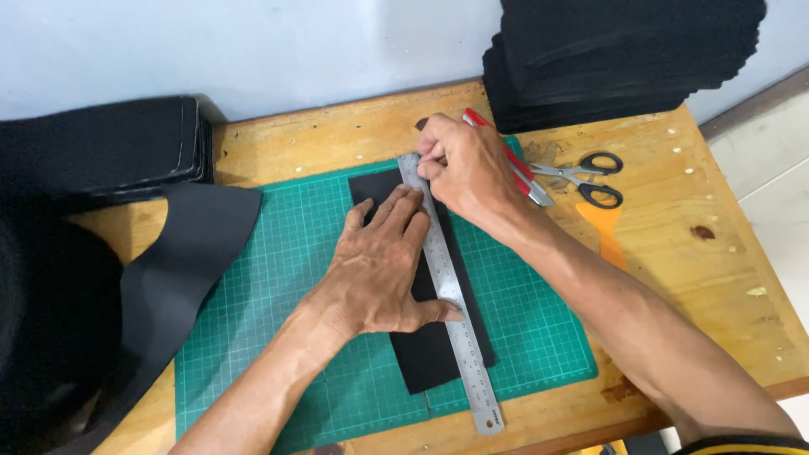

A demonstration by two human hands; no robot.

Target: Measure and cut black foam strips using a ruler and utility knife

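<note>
- The left hand (375,270) lies flat, its fingers (396,211) spread and pressing a steel ruler (451,295) and the black strip (434,350) under it down onto the green cutting mat (253,295).
- The ruler runs slantwise along the strip, from just beyond the left fingertips back past the thumb to the near edge of the wooden counter (716,278).
- Just beyond the left fingers, the right hand (468,164) sits at the ruler's far end, its fingers curled tight around a red-handled knife (514,164); the blade tip is hidden by the hand.
- To the right of the right hand lie black-handled scissors (586,177) and, nearer, an orange flat piece (605,232).
- Left of the left hand, a loose dark sheet (181,253) drapes over the mat's edge.
- Farthest off, stacks of black sheets (615,59) stand behind the right hand, and another pile (101,147) at far left.
</note>
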